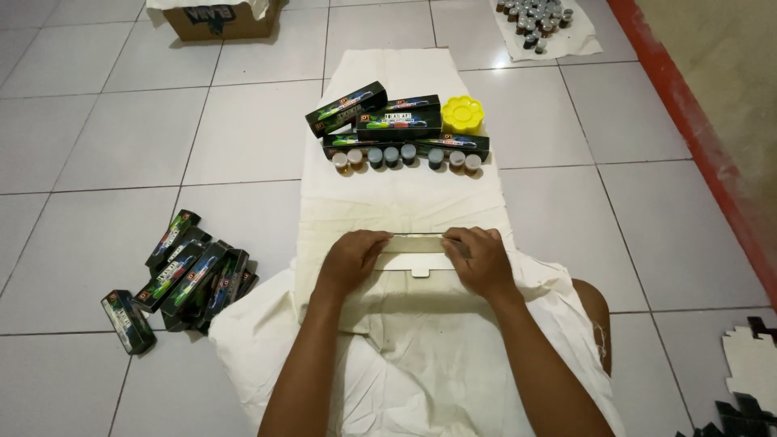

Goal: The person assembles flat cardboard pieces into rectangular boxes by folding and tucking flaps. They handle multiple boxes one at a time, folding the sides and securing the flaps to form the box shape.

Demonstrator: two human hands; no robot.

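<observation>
Left hand (pixel 354 255) and right hand (pixel 479 257) gripping flat white cardboard box blank (pixel 418 263) at frame centre, row of small paint jars (pixel 406 157) above, cream cloth (pixel 405 202) beneath

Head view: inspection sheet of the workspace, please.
Surface: cream cloth spread on a white tiled floor.
Job's things: flat white cardboard piece under both hands.
Clutter: dark boxes, row of small jars, yellow palette; box pile on the left.
Hands: left hand and right hand press the cardboard's top edge.
Cables: nothing seen.
Surroundings: carton, more jars on a cloth, red floor strip.
</observation>
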